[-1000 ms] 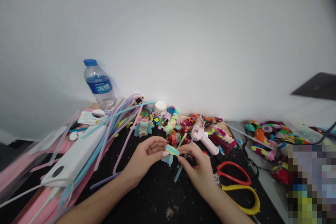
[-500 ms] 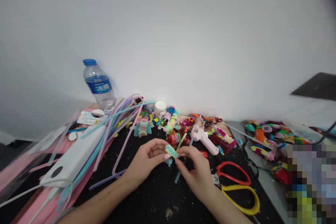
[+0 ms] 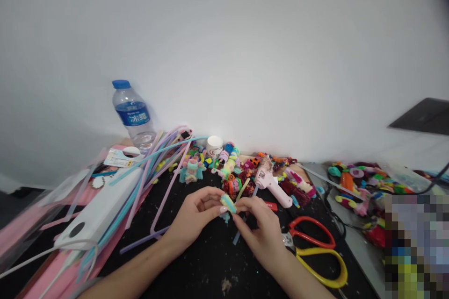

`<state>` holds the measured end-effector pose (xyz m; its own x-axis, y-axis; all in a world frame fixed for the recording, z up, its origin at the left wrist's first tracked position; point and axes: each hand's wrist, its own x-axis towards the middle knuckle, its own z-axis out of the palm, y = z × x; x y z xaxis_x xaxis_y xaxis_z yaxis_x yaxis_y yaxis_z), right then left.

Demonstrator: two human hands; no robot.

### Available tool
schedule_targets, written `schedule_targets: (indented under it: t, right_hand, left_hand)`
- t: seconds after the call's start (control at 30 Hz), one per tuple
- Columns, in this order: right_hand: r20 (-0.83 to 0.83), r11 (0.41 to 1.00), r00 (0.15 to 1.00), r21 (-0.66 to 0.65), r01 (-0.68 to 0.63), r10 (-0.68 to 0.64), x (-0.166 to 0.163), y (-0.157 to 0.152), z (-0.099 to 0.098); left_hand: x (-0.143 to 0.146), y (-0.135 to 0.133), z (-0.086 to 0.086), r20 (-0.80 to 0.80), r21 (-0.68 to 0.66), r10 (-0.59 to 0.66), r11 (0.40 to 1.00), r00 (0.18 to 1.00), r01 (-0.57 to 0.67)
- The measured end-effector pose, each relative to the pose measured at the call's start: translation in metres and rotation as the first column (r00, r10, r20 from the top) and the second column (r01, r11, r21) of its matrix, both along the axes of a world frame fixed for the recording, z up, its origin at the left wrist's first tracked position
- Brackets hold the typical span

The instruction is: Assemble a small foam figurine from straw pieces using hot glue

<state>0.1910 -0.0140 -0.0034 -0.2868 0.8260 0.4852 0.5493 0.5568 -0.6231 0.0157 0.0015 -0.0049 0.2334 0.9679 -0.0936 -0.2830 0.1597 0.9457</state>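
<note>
Between my two hands is a small fuzzy piece of pipe cleaner work, striped yellow and light blue. My left hand pinches its left side between thumb and fingers. From the right, my right hand pinches its other edge with thumb and forefinger. Just beyond lie a pale pink glue gun and a short yellow-green stem. Scissors with one red and one yellow handle lie right of my right hand, their blades partly hidden by it.
Long pastel pipe cleaners lie on the left beside a white power strip. A water bottle and a paper cup stand near the wall. Colourful fuzzy figures line the back; more are heaped at the right by a black cable.
Both hands stay almost in place on the striped piece. It has tilted slightly, and my right fingers have shifted a little along its edge.
</note>
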Motion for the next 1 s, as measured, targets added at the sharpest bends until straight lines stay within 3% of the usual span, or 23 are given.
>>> schedule_targets:
  t: [0.5, 0.63, 0.8, 1.0]
  right_hand:
    - [0.019, 0.998, 0.999, 0.043, -0.038, 0.037, 0.005, -0.001, 0.004]
    - [0.003, 0.985, 0.992, 0.121, 0.124, -0.125, 0.017, 0.009, 0.005]
    - [0.127, 0.883, 0.891, 0.247, 0.398, -0.437, 0.049, 0.031, 0.000]
    - [0.224, 0.875, 0.846, 0.163, 0.456, -0.483, 0.077, 0.040, -0.020]
  left_hand:
    - [-0.002, -0.001, 0.004, 0.080, -0.101, 0.031, 0.995, 0.996, -0.023]
    - [-0.005, 0.001, 0.005, 0.088, -0.104, 0.106, 0.990, 0.990, -0.097]
    - [-0.007, 0.003, 0.006, 0.076, -0.114, 0.130, 0.986, 0.989, -0.121]
    - [-0.007, 0.004, 0.008, 0.046, -0.093, 0.115, 0.990, 0.992, -0.110]
